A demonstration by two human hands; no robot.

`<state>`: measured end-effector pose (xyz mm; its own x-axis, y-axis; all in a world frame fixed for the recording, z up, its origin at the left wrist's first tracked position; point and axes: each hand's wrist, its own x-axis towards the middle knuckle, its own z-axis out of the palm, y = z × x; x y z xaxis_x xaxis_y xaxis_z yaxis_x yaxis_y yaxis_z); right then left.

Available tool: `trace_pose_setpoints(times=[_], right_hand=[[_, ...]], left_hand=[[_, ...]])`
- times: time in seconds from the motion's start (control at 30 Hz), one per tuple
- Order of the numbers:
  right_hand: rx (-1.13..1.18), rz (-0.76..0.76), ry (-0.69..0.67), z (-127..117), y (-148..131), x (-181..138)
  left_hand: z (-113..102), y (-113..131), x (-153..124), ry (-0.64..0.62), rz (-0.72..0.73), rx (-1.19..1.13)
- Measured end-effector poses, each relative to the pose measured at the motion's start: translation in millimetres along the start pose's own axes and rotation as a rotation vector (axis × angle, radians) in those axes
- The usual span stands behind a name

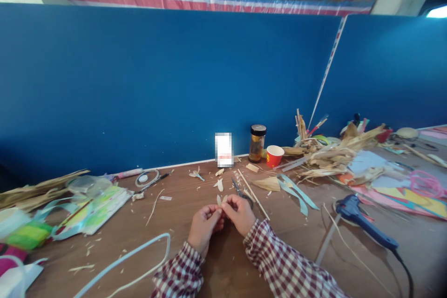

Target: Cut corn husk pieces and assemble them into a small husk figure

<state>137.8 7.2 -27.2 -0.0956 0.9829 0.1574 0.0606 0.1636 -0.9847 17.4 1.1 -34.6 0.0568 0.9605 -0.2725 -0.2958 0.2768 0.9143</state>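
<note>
Over the middle of the brown table, my left hand [207, 224] and my right hand [239, 214] meet fingertip to fingertip. Both pinch a small pale piece of husk [219, 199] cut like petals, whose tips stick up above the fingers; its lower part is hidden. Just beyond lies another pale petal-shaped husk piece [219, 185], with a husk flower [197, 174] farther left. Scissors [239, 189] lie partly behind my right hand, beside a thin stick [252, 193]. A broad dried husk [267, 184] and light blue ribbon [295, 193] lie to the right.
A blue glue gun [366, 224] with its cord lies at right. A lidded jar of amber liquid [257, 144] and a red paper cup [275, 156] stand near the blue partition [167, 84]. Dried husks [328, 158] pile up at right. A white cable [136, 249] curves at front left.
</note>
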Motion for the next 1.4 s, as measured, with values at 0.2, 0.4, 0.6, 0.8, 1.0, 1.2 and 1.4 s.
trace_pose_setpoints(times=[0.2,0.4,0.6,0.8,1.0,1.2,1.4], right_hand=[[-0.066,-0.063,0.021,-0.4,3.1,-0.2],[-0.106,-0.082,0.025,-0.7,8.3,1.0],[-0.097,-0.07,0.027,-0.6,7.7,1.1],[-0.1,-0.074,0.032,-0.8,4.6,0.4],[-0.057,-0.026,0.048,-0.9,1.4,0.7],[-0.056,-0.058,0.027,-1.6,4.2,1.2],[-0.095,-0.06,0.016,-2.0,9.1,1.5]], left_hand=[[0.7,1.1,-1.3,0.004,-0.002,0.018],[1.3,1.5,-2.3,0.004,0.017,0.028],[1.5,2.0,-0.9,0.002,0.004,0.028],[1.5,2.1,-1.9,0.0,0.003,0.037],[1.3,2.9,-3.3,-0.002,0.016,0.049],[3.9,6.3,-6.2,0.03,0.02,0.012],[4.3,7.3,-6.5,0.072,0.014,0.001]])
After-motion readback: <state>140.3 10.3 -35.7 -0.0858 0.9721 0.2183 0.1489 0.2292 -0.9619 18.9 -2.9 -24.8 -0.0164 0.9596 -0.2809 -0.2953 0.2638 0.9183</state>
